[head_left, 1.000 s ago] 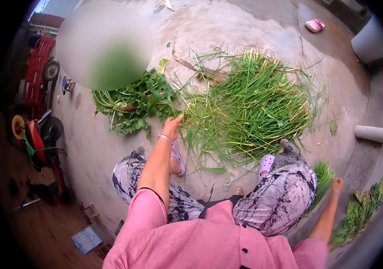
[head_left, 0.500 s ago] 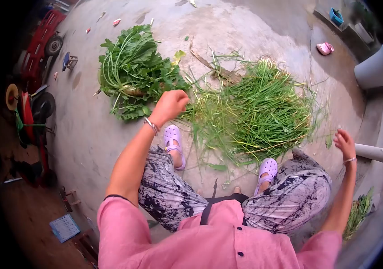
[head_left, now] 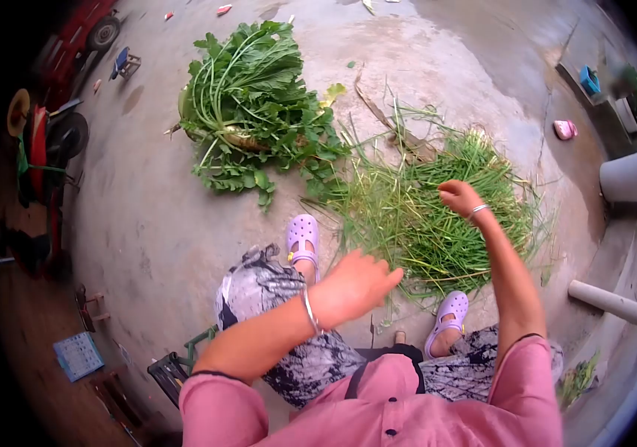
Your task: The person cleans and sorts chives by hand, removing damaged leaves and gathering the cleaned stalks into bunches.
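My left hand (head_left: 356, 289) is held low in front of my left knee, back up. Its fingers curl inward and one digit points right; what lies under them is hidden. My right hand (head_left: 460, 197) hovers over or touches the top of the chive-like green stalks (head_left: 445, 238), fingers bent together. Whether it grips any stalks cannot be made out. The stalks lie in a loose heap between and beyond my feet, with pale ends at the far side. Left of the heap lies a bunch of leafy radishes (head_left: 259, 112), a pale root showing under the leaves.
My purple clogs (head_left: 303, 235) stand at the heap's near side. A dry brown leaf strip (head_left: 378, 112) lies behind it. At right are a grey bucket (head_left: 631, 177), a pink shoe (head_left: 565, 130) and a white pipe (head_left: 613, 305). A small stool (head_left: 125, 64) stands upper left.
My left hand has come down and right, from beside the leafy bunch toward my lap. My right hand has swung left from the pipe to the stalks. The view has shifted too.
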Tool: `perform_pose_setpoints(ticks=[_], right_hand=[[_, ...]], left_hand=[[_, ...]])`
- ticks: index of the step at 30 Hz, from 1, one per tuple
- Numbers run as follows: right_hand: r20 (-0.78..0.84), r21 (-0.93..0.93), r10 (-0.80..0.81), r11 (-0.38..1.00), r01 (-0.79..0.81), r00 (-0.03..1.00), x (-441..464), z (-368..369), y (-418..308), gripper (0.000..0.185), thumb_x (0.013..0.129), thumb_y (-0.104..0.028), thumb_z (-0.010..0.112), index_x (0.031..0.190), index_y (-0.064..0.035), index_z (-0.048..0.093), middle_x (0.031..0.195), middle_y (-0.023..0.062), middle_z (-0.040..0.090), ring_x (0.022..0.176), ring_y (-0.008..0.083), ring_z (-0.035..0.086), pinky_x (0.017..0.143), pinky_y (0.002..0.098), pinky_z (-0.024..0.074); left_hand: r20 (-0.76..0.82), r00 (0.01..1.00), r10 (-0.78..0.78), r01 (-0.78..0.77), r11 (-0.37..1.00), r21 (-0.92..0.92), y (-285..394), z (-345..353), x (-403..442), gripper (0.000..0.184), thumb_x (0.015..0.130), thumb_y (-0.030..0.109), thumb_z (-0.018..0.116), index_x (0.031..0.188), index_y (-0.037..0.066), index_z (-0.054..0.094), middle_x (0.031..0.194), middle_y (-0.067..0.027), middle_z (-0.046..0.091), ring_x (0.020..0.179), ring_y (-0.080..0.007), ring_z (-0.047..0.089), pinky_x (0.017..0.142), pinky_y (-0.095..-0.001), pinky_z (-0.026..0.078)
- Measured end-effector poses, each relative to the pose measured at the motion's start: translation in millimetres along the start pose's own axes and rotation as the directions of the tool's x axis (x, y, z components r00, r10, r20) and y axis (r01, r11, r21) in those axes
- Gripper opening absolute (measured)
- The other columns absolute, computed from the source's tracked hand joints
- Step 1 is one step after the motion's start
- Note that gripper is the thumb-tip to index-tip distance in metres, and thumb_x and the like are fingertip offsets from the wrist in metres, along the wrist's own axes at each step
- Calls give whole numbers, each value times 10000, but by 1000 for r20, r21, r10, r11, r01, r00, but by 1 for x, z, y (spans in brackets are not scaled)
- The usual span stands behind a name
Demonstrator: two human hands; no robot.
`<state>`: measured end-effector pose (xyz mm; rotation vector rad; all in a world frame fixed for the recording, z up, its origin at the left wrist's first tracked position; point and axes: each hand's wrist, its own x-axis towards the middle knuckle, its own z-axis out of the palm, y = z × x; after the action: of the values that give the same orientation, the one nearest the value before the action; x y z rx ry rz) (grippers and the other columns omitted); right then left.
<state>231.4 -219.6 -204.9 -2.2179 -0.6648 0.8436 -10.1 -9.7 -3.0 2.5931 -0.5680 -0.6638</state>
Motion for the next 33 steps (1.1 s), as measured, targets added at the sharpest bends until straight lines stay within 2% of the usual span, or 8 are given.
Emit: perform_pose_setpoints(ticks=[2, 6, 13, 15, 18, 21, 27, 33], right_hand=[[59, 168, 83, 982, -92, 995, 28, 38, -13, 318, 779, -204, 587, 1011, 13, 606, 954, 161, 632, 885, 251, 607, 788, 333, 474], [-104, -8, -5, 1000, 4, 995, 103, 95, -16, 310, 799, -199, 587, 1039, -3, 587, 947, 138, 639, 855, 229, 624, 756, 325, 490], [-307, -141, -112, 988, 71, 945, 225, 155, -26, 285, 789, -197, 595, 1015, -23, 596, 1022, 194, 595, 963, 318, 568, 835, 369, 449], [-258, -153, -91, 987, 52, 962, 241, 164, -36, 345, 775, -194, 608, 1074, -28, 555, 1087, 192, 552, 1006, 339, 530, 852, 398, 430], [-114, -317, 95, 940, -126, 989, 250, 163, -56, 390, 735, -212, 633, 1044, -29, 481, 1158, 189, 472, 997, 344, 519, 795, 433, 444], [-154, -438, 39, 893, -104, 987, 251, 168, -50, 356, 713, -250, 639, 964, -35, 509, 1083, 195, 526, 948, 351, 548, 761, 433, 459], [-78, -393, 286, 872, -294, 955, 257, 172, -53, 270, 700, -255, 595, 834, -22, 621, 923, 206, 618, 866, 368, 597, 732, 429, 485], [-63, -375, 270, 886, -273, 961, 246, 168, -62, 243, 696, -219, 553, 805, -16, 631, 884, 216, 625, 856, 355, 606, 725, 421, 482]], left_hand=[[-67, 998, -23, 22, 1000, -17, -3, -12, -8, 472, 714, 202, 641, 1128, 51, 471, 905, -108, 536, 846, -263, 546, 716, -353, 408], [-192, 981, -41, 22, 995, -98, -13, -29, -14, 453, 745, 160, 561, 1160, 13, 459, 903, -112, 526, 817, -253, 532, 725, -344, 390], [-72, 994, -77, 67, 988, -137, -33, -30, -24, 440, 763, 143, 465, 1190, 35, 461, 923, -120, 528, 826, -232, 532, 725, -340, 396], [-75, 985, -156, 111, 902, -417, -39, -40, -26, 566, 731, 154, 515, 1268, 19, 395, 1096, -173, 513, 933, -308, 497, 845, -435, 357], [-168, 965, -200, 119, 909, -398, -42, -49, -22, 492, 757, 129, 468, 1229, -4, 427, 1051, -165, 521, 885, -294, 495, 779, -417, 382], [-166, 964, -209, 132, 913, -387, -45, -57, -18, 448, 757, 136, 469, 1180, -9, 468, 977, -140, 529, 848, -269, 492, 765, -365, 390], [-164, 964, -209, 162, 951, -262, -44, -61, -15, 391, 753, 143, 478, 1122, 15, 507, 952, -126, 534, 855, -247, 500, 773, -355, 384], [-195, 959, -204, 143, 947, -288, -38, -58, -19, 388, 752, 142, 480, 1118, 14, 506, 959, -134, 539, 862, -248, 505, 776, -361, 385]])
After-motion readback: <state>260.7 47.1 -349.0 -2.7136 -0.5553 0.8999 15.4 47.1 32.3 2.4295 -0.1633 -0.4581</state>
